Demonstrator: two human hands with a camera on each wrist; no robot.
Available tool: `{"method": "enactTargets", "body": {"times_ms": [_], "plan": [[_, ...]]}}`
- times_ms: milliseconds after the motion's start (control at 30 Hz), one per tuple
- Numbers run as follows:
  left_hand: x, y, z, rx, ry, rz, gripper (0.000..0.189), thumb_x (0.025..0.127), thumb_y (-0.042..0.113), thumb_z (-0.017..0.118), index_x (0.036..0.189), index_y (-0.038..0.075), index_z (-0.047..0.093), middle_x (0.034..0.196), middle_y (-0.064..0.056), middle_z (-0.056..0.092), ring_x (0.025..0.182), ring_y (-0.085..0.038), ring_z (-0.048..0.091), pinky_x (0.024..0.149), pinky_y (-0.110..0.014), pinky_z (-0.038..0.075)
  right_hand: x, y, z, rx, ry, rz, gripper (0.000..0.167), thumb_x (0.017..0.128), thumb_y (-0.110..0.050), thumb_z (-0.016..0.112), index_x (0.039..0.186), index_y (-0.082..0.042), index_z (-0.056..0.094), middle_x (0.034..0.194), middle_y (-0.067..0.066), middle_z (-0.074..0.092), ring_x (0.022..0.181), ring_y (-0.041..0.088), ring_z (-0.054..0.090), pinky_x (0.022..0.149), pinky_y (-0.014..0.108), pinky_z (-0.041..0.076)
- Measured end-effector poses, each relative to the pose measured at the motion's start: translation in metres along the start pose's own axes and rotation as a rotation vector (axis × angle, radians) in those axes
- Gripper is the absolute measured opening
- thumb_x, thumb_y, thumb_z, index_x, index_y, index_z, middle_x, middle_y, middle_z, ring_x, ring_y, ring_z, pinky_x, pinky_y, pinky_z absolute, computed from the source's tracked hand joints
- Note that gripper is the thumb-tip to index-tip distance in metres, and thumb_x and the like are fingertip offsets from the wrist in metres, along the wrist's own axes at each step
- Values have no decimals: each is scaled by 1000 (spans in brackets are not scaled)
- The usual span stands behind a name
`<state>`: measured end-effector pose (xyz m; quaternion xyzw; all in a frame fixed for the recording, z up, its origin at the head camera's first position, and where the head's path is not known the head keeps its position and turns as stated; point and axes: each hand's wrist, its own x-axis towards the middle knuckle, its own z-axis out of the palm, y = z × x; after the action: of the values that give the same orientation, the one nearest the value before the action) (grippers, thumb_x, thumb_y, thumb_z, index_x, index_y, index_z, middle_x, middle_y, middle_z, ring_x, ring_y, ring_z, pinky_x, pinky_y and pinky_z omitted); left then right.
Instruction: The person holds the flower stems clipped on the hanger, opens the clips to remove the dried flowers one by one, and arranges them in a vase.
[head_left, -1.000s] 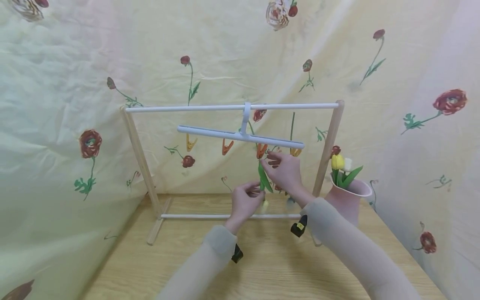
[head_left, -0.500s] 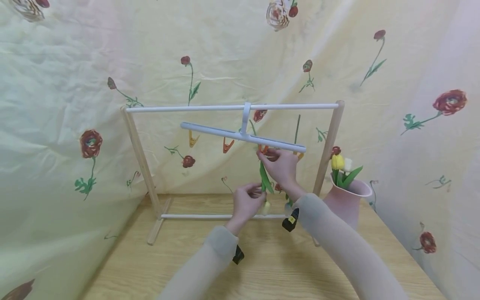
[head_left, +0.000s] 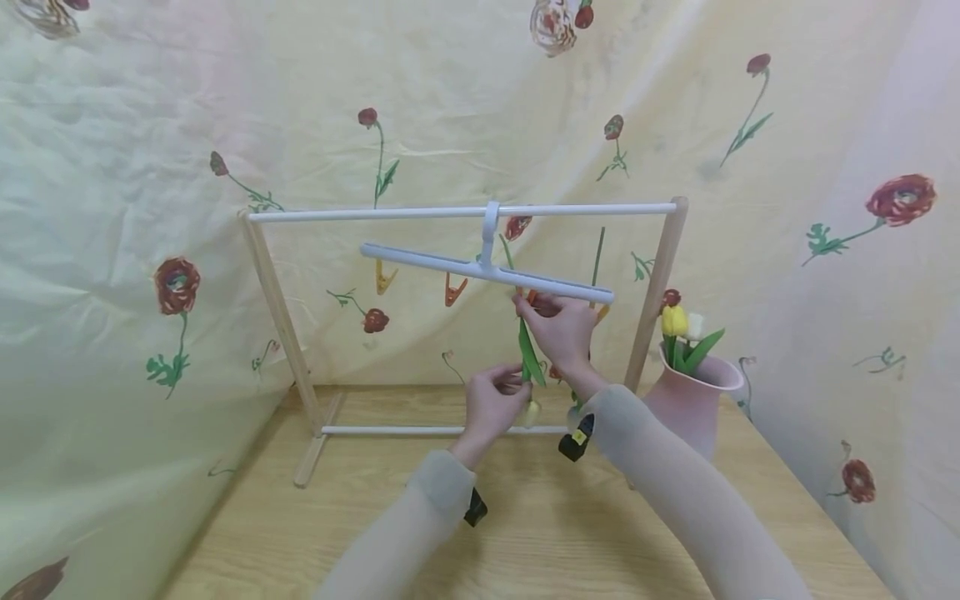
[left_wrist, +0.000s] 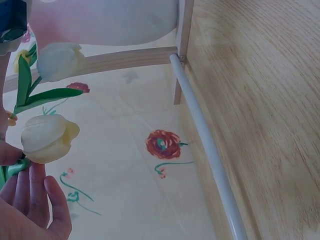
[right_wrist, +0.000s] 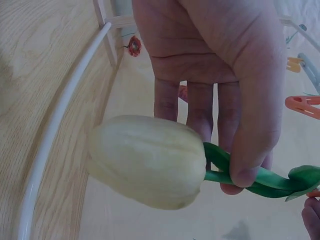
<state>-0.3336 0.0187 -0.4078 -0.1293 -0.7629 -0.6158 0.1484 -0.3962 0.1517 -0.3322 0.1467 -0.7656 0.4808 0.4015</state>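
My left hand (head_left: 491,408) pinches the green stem of a pale yellow tulip (right_wrist: 147,162), just by its bloom, which points down. In the right wrist view this left hand (right_wrist: 205,55) is large above the flower. My right hand (head_left: 562,329) grips an orange clip (head_left: 531,296) under the white hanger (head_left: 431,262). The tulip's stem rises past that clip and shows above the hanger; whether it lies between the clip's jaws is hidden by my fingers. A second, whitish tulip (left_wrist: 60,62) hangs bloom down at the hanger's right, its upper stem (head_left: 598,257) standing above the bar.
The hanger hooks over the rack's white top rod (head_left: 360,214), right end lower. Another orange clip (head_left: 454,292) and a yellow clip (head_left: 385,279) hang at left. A pink vase (head_left: 686,408) with a yellow tulip (head_left: 674,321) and a white one stands right. A lower rod (head_left: 390,431) crosses behind.
My right hand has moved up from the stem to the orange clip. The hanger has tilted slightly more, its right end lower. My left hand has hardly moved.
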Motion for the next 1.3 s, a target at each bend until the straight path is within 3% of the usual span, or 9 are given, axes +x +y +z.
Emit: {"method": "enactTargets", "body": {"times_ms": [233,500,667,967,1300], "plan": [[0,1,-2,-12,7,-2,24,90,5,78,114,4,81,95,-14,82,80,-23,80,72,-27,66,1,-7,0,-1,-20,9,27,94,-35,83,92,-8,86,84,9,83,77,24,82,61,6,52],[-2,-2,-8,-13,-13,-7,25,89,5,79,114,5,81,95,-13,82,79,-17,78,73,-25,65,1,-13,-1,-44,-32,4,24,95,-32,82,91,-8,86,83,9,83,74,25,81,63,4,50],[-9,-10,-13,-28,-32,-23,25,87,3,80,112,3,80,96,-14,81,79,-17,77,75,-25,66,0,-16,-1,-46,-46,14,24,95,-29,81,92,-6,86,85,11,83,74,25,81,64,6,51],[-28,-32,-30,42,-38,-43,26,86,2,81,111,4,80,96,-12,81,75,-10,74,72,-20,63,0,-15,0,-81,-48,11,24,97,-29,80,95,-5,85,86,12,83,73,25,81,63,5,49],[-46,-46,-57,168,-159,31,25,87,3,81,112,4,79,94,-9,80,73,-5,68,68,-20,59,-2,-15,1,-71,-57,19,24,96,-29,80,94,-6,85,86,11,83,75,25,81,65,9,51]]}}
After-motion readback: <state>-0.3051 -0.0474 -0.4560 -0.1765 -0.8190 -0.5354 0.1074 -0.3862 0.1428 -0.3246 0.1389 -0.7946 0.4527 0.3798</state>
